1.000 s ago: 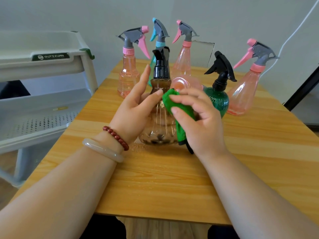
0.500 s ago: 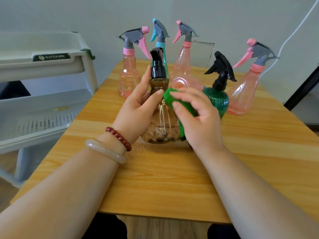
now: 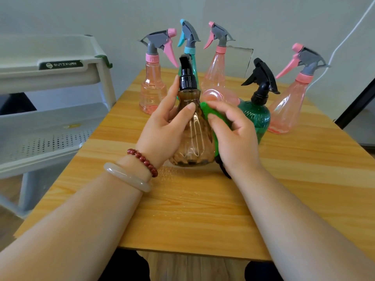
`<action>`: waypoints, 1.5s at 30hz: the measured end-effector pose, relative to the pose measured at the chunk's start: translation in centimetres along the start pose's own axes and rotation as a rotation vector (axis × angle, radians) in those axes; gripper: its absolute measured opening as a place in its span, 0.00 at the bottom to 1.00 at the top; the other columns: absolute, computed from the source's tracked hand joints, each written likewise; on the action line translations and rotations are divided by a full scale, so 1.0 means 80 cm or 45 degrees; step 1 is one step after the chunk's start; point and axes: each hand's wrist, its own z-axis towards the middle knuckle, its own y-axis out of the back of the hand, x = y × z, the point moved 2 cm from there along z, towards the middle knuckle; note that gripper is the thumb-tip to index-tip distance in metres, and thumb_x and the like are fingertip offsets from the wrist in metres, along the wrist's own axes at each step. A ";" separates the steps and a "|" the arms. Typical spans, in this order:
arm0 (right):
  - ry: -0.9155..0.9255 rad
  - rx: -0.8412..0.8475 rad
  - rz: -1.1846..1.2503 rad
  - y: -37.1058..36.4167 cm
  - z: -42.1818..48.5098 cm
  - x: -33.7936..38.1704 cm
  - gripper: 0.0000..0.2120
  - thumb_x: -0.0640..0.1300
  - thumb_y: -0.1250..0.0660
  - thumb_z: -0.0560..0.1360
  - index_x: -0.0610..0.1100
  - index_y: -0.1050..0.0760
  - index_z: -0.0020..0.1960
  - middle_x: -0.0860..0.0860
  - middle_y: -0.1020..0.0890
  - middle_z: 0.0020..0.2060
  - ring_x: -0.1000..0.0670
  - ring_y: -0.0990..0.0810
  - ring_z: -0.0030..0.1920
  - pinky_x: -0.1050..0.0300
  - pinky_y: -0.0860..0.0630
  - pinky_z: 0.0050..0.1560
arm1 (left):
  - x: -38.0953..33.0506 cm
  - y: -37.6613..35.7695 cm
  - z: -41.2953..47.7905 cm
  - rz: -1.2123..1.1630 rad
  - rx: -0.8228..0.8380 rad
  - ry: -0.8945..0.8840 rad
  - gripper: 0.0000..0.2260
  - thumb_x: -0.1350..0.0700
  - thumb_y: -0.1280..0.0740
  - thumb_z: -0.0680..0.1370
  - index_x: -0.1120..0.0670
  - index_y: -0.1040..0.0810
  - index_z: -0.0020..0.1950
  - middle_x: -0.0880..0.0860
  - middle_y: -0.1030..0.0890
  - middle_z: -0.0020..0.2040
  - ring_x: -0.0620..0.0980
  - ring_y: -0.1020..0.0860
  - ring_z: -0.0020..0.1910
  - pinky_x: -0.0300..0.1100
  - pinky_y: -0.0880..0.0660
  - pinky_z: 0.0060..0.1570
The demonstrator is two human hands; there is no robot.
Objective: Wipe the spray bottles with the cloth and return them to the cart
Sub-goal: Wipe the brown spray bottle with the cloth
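A brown see-through spray bottle (image 3: 192,136) with a black sprayer stands on the wooden table (image 3: 182,216) in front of me. My left hand (image 3: 162,128) holds its left side, thumb across the front. My right hand (image 3: 235,138) holds a green cloth (image 3: 213,116) and presses it against the bottle's right shoulder. Behind it stand a pink bottle (image 3: 152,92), a teal-topped bottle (image 3: 189,42), another pink bottle (image 3: 216,74), a green bottle (image 3: 257,114) with a black sprayer and a pink bottle (image 3: 288,110) at the right. A pink rounded bottle (image 3: 219,96) lies partly hidden.
A white tiered cart (image 3: 50,78) stands to the left of the table, with a perforated lower shelf (image 3: 46,138). A white cable (image 3: 349,35) runs down the wall at the right. A dark bar (image 3: 357,104) leans at the far right edge.
The brown bottle has turned in my left hand, its sprayer now pointing away. My right hand has slid the green cloth along the bottle's right side.
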 end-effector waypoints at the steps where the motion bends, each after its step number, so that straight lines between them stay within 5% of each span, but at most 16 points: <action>1: 0.099 0.004 -0.031 0.003 -0.006 0.003 0.13 0.33 0.34 0.75 0.50 0.20 0.52 0.58 0.19 0.51 0.61 0.22 0.57 0.63 0.28 0.61 | 0.001 0.000 0.000 -0.002 0.006 -0.010 0.26 0.56 0.38 0.82 0.40 0.41 0.77 0.36 0.17 0.52 0.45 0.23 0.48 0.43 0.24 0.48; 5: 0.453 0.075 -0.163 0.006 -0.023 0.009 0.09 0.36 0.34 0.72 0.45 0.18 0.48 0.54 0.22 0.50 0.56 0.24 0.56 0.61 0.30 0.60 | -0.003 -0.001 -0.002 -0.015 0.023 -0.027 0.26 0.58 0.38 0.82 0.41 0.41 0.77 0.45 0.18 0.59 0.48 0.19 0.48 0.45 0.21 0.48; 8: 0.304 -0.042 -0.226 0.001 -0.007 0.002 0.09 0.37 0.33 0.76 0.44 0.18 0.54 0.56 0.23 0.51 0.60 0.25 0.56 0.68 0.32 0.60 | -0.006 -0.003 -0.003 0.008 0.027 -0.028 0.26 0.58 0.38 0.83 0.42 0.42 0.78 0.49 0.20 0.62 0.34 0.23 0.35 0.28 0.28 0.35; 11: 0.160 -0.075 -0.208 -0.002 -0.003 -0.001 0.11 0.37 0.33 0.77 0.44 0.18 0.57 0.58 0.21 0.52 0.62 0.24 0.57 0.69 0.32 0.60 | -0.005 -0.002 -0.002 0.019 0.003 -0.026 0.26 0.58 0.38 0.83 0.41 0.42 0.77 0.46 0.21 0.64 0.33 0.22 0.43 0.27 0.26 0.43; 16: 0.495 0.141 -0.203 0.001 -0.028 0.007 0.09 0.37 0.34 0.72 0.42 0.16 0.47 0.53 0.22 0.50 0.54 0.23 0.56 0.57 0.28 0.60 | -0.002 0.007 0.003 0.000 -0.044 0.024 0.26 0.56 0.39 0.83 0.40 0.42 0.78 0.37 0.17 0.47 0.42 0.22 0.46 0.41 0.22 0.49; 21: 0.141 0.048 -0.119 -0.010 -0.009 0.001 0.10 0.39 0.34 0.77 0.50 0.21 0.56 0.59 0.22 0.56 0.64 0.27 0.61 0.71 0.35 0.63 | -0.003 0.009 0.004 -0.020 -0.044 0.114 0.25 0.53 0.38 0.83 0.36 0.42 0.77 0.35 0.19 0.46 0.51 0.24 0.53 0.63 0.27 0.61; 24: 0.137 0.081 -0.111 -0.007 -0.013 -0.001 0.11 0.38 0.33 0.78 0.48 0.21 0.58 0.58 0.21 0.57 0.62 0.26 0.63 0.69 0.34 0.65 | -0.006 0.009 0.003 0.106 -0.106 0.098 0.25 0.48 0.37 0.82 0.38 0.41 0.77 0.41 0.21 0.42 0.43 0.23 0.42 0.47 0.19 0.45; 26: 0.197 0.072 -0.177 -0.004 -0.019 -0.002 0.12 0.38 0.33 0.77 0.49 0.21 0.59 0.62 0.24 0.58 0.64 0.27 0.64 0.69 0.35 0.66 | -0.008 0.010 0.000 0.187 -0.174 0.083 0.23 0.47 0.36 0.80 0.40 0.36 0.75 0.49 0.19 0.42 0.38 0.25 0.34 0.36 0.23 0.33; 28: 0.198 0.024 -0.189 -0.005 -0.020 -0.005 0.13 0.38 0.33 0.77 0.48 0.20 0.59 0.63 0.24 0.58 0.63 0.27 0.64 0.68 0.35 0.67 | -0.006 0.010 0.000 0.204 -0.176 0.090 0.17 0.46 0.36 0.80 0.38 0.29 0.69 0.44 0.18 0.43 0.36 0.23 0.37 0.36 0.21 0.43; 31: 0.090 -0.051 -0.123 -0.010 -0.012 -0.010 0.12 0.38 0.34 0.78 0.47 0.19 0.59 0.58 0.20 0.57 0.60 0.25 0.63 0.66 0.32 0.66 | -0.001 0.003 0.000 0.212 -0.006 0.190 0.23 0.46 0.36 0.80 0.41 0.35 0.75 0.28 0.27 0.52 0.20 0.28 0.44 0.22 0.30 0.50; 35: 0.114 -0.018 -0.102 -0.007 -0.016 -0.010 0.14 0.37 0.33 0.76 0.43 0.19 0.60 0.54 0.21 0.60 0.58 0.25 0.66 0.63 0.32 0.68 | 0.001 0.001 -0.001 0.201 0.044 0.197 0.26 0.47 0.36 0.81 0.43 0.39 0.78 0.30 0.28 0.59 0.21 0.29 0.53 0.26 0.31 0.55; 39: 0.242 0.035 -0.076 0.003 -0.027 -0.004 0.15 0.30 0.34 0.73 0.40 0.18 0.57 0.50 0.21 0.61 0.58 0.24 0.65 0.65 0.31 0.66 | -0.001 0.000 -0.003 0.201 0.018 0.184 0.24 0.49 0.38 0.82 0.44 0.38 0.77 0.26 0.27 0.48 0.18 0.29 0.41 0.18 0.33 0.39; 42: 0.140 0.045 -0.027 -0.001 -0.016 -0.007 0.17 0.31 0.36 0.76 0.47 0.20 0.59 0.51 0.20 0.62 0.58 0.25 0.66 0.62 0.31 0.69 | -0.001 0.000 -0.004 0.205 0.004 0.190 0.23 0.50 0.38 0.82 0.44 0.38 0.77 0.22 0.26 0.36 0.20 0.28 0.37 0.19 0.31 0.37; 45: 0.000 0.060 0.000 -0.008 -0.010 -0.006 0.17 0.33 0.37 0.78 0.49 0.21 0.62 0.52 0.21 0.64 0.59 0.27 0.68 0.62 0.32 0.70 | 0.000 0.001 -0.002 0.168 -0.030 0.202 0.19 0.51 0.39 0.82 0.41 0.35 0.73 0.21 0.25 0.36 0.24 0.25 0.39 0.23 0.27 0.41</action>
